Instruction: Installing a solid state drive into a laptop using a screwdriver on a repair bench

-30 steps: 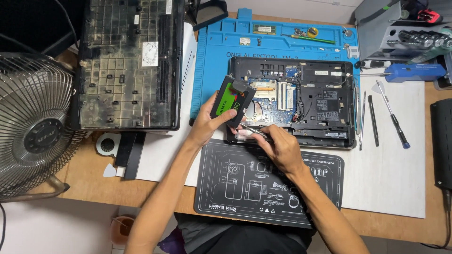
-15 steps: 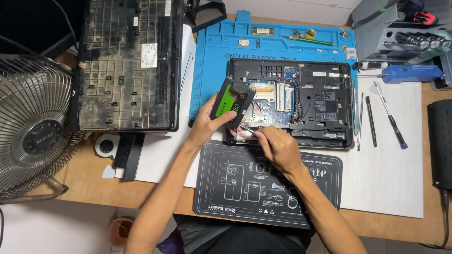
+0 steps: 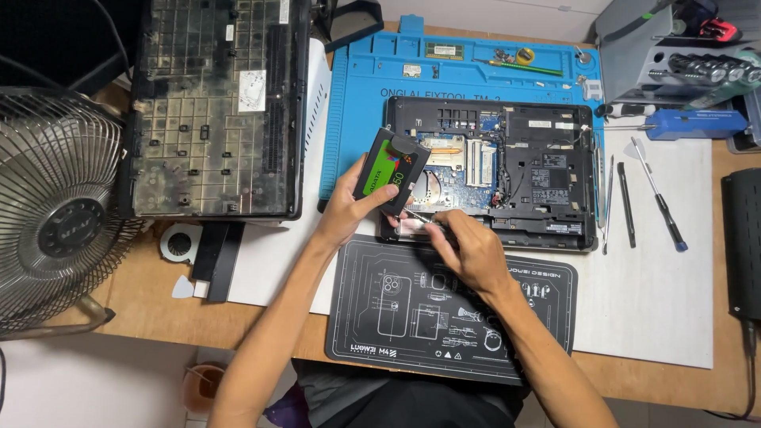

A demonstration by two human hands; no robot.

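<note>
My left hand (image 3: 349, 204) grips a slim black drive with a green label (image 3: 387, 170) and holds it tilted up on edge over the front left corner of an opened black laptop base (image 3: 539, 170). My right hand (image 3: 469, 252) is closed around a thin metal tool (image 3: 414, 215). The tool's tip points at the lower edge of the drive, and my fingers hide most of it. The laptop base lies on a blue work mat (image 3: 460, 75), with its board and cables exposed.
A black printed mat (image 3: 444, 317) lies in front of me. A dusty laptop bottom cover (image 3: 214, 111) and a wire-guard fan (image 3: 55, 214) are at left. A screwdriver (image 3: 658, 196), pry tools (image 3: 625, 204) and a grey tool case (image 3: 674, 47) are at right.
</note>
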